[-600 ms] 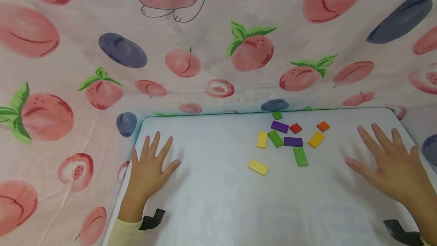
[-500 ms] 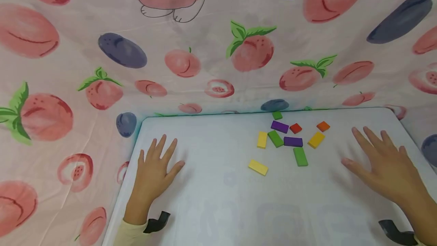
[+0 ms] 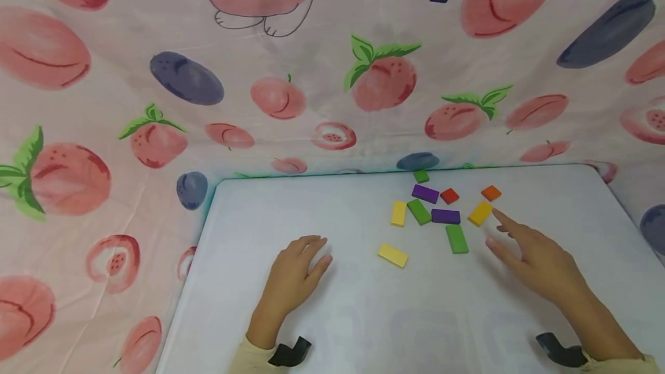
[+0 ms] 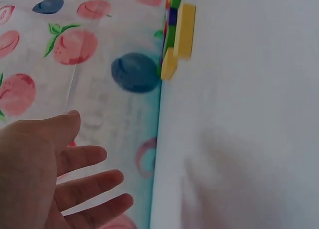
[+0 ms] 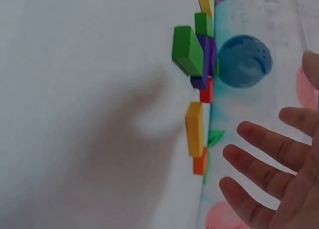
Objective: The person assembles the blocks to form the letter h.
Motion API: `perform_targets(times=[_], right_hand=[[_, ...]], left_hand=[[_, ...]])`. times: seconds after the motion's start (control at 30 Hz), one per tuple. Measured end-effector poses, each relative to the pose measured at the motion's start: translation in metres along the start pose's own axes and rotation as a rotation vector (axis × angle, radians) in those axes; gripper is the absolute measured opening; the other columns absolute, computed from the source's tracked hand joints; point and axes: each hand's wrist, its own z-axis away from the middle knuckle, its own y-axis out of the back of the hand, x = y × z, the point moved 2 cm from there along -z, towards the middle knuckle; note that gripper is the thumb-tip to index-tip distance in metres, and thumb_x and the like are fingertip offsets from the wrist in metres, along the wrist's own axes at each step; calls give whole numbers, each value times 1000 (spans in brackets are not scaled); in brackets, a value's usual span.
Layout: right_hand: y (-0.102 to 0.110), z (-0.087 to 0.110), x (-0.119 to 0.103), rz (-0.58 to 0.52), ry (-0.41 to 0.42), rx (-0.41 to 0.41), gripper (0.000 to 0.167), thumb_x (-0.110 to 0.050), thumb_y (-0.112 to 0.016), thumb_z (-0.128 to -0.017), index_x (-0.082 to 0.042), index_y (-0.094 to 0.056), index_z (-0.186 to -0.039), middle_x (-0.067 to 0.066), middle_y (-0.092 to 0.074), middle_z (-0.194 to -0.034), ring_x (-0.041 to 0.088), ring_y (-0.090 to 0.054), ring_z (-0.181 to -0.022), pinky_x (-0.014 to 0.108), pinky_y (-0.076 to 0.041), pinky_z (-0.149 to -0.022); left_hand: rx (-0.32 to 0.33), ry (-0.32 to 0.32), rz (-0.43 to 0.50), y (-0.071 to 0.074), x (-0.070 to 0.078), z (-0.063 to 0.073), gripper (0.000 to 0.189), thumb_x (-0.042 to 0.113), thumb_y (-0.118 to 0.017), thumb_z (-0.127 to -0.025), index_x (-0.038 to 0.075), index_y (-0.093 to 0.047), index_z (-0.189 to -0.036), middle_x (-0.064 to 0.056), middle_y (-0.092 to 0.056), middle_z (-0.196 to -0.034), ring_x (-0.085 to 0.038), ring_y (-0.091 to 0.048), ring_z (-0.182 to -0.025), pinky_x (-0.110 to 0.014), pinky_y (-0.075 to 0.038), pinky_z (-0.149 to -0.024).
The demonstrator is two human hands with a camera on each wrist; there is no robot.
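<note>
Several small coloured blocks lie on a white table (image 3: 337, 316) near its far edge: a lone yellow block (image 3: 392, 254), a green block (image 3: 456, 238), a purple block (image 3: 445, 216), another yellow block (image 3: 480, 213) and an orange block (image 3: 490, 192). My right hand (image 3: 530, 255) hovers just right of the green block, fingers extended toward the yellow and orange blocks, holding nothing. My left hand (image 3: 296, 273) is over the table left of the lone yellow block, fingers loosely bent, empty. In the right wrist view the green block (image 5: 187, 50) and yellow block (image 5: 195, 128) lie before my fingers (image 5: 259, 164).
A pink cloth printed with peaches and plums (image 3: 332, 74) hangs behind the table and drapes down its left side (image 3: 78, 247). More blocks, green (image 3: 421, 176), purple (image 3: 425, 193) and red (image 3: 449, 195), sit by the table's far edge.
Both hands have lifted from the table's outer parts and moved inward. The right hand came left toward the blocks; the left hand shifted right and its fingers curled a little.
</note>
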Motion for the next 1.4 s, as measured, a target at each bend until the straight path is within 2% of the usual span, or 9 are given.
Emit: perform_targets(times=[0.23,0.4,0.53,0.67,0.77,0.97,1.1,1.2,1.4], right_hand=[[-20,-11,-9,-229,49,68,64,-47,-56,-103,-4,-49,-149,24,-71,-117,39,-68,-99,46,-61,-73],[-33,-19,-13,-366,-31,7,65,-51,-52,-104,-7,-48,-150,24,-70,-118,31,-69,-96,30,-57,-69],[-41,-27,-13,-432,-80,-56,69,-55,-50,-103,-7,-45,-153,21,-71,-114,22,-67,-87,26,-56,-65],[-46,-34,-14,-449,-108,-75,68,-54,-52,-103,-8,-46,-153,14,-73,-102,18,-63,-77,26,-52,-61],[-48,-37,-14,-435,-120,-72,67,-52,-56,-102,-8,-48,-151,11,-73,-101,18,-62,-76,28,-51,-65],[-51,-44,-12,-395,-90,-55,65,-44,-67,-98,-7,-50,-149,13,-73,-103,27,-63,-92,53,-52,-86],[-53,-46,-12,-377,-73,-41,62,-35,-70,-96,-6,-52,-147,11,-73,-100,33,-61,-100,56,-50,-89],[-54,-46,-13,-354,-50,-22,58,-32,-70,-96,-4,-54,-145,10,-73,-97,33,-61,-98,53,-51,-87],[-53,-43,-15,-299,17,-16,51,-28,-69,-97,-4,-57,-140,6,-70,-95,23,-58,-86,33,-46,-73]], left_hand=[[-135,75,166,-33,22,-14,38,37,-61,-102,17,-67,-134,-2,-66,-133,-21,-63,-125,-43,-53,-103],[-199,80,224,-58,37,-25,37,36,-60,-103,20,-66,-136,0,-65,-129,-18,-63,-120,-40,-54,-101],[-228,63,238,-74,49,-35,39,36,-62,-102,24,-64,-139,1,-64,-126,-15,-62,-116,-36,-54,-98],[-245,70,253,-84,58,-45,39,35,-63,-102,26,-64,-139,1,-63,-122,-13,-61,-111,-30,-54,-93],[-257,86,249,-89,62,-52,38,34,-64,-101,26,-66,-137,1,-63,-119,-12,-60,-108,-27,-52,-88],[-290,115,207,-91,67,-61,36,32,-68,-98,26,-69,-134,-1,-61,-113,-12,-57,-99,-21,-47,-78],[-304,136,183,-94,68,-64,32,32,-69,-98,27,-72,-129,-1,-61,-113,-10,-55,-96,-19,-44,-74],[-300,141,181,-96,67,-64,29,31,-70,-97,27,-75,-125,0,-61,-112,-10,-55,-96,-18,-44,-73],[-282,149,179,-98,67,-63,25,31,-72,-96,25,-77,-119,0,-62,-112,-11,-57,-98,-20,-45,-74]])
